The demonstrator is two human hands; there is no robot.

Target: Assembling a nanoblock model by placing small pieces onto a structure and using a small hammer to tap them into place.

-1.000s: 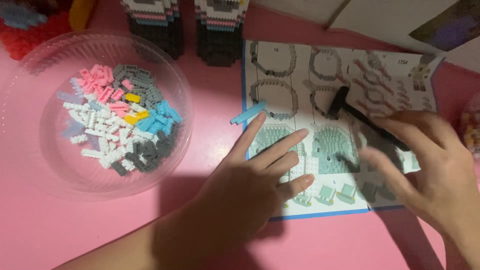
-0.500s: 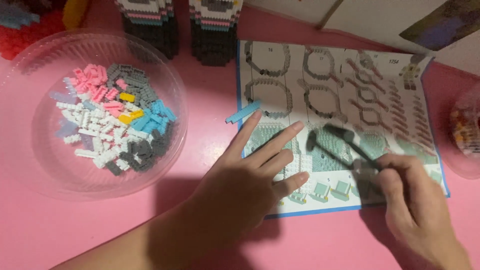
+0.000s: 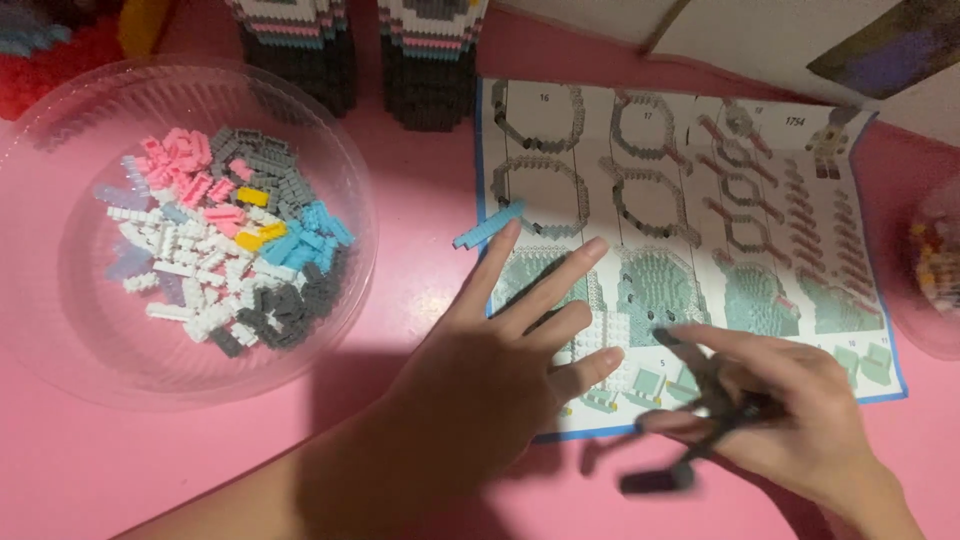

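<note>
lower right of frame: right hand [image 3: 800, 420] fingers pinch a thin black tool [image 3: 700, 435], light, stiff, slippery; grip mid-shaft. left hand [image 3: 500, 370] fingers spread flat on the instruction sheet [image 3: 760, 200].

- A clear plastic bowl [image 3: 60, 300] sits at nine o'clock on the pink table [image 3: 150, 470].
- Small building bricks [image 3: 225, 255] lie heaped inside it: pink, grey, white, light blue, a few yellow.
- Two striped brick-built figures [image 3: 370, 50] stand at twelve o'clock, only their dark lower parts in view.
- A red and yellow brick model [image 3: 60, 50] shows at eleven o'clock, cut off by the frame.
- A second clear container [image 3: 935, 270] is at three o'clock, blurred.
- White sheets of paper [image 3: 760, 40] lie at one o'clock.
</note>
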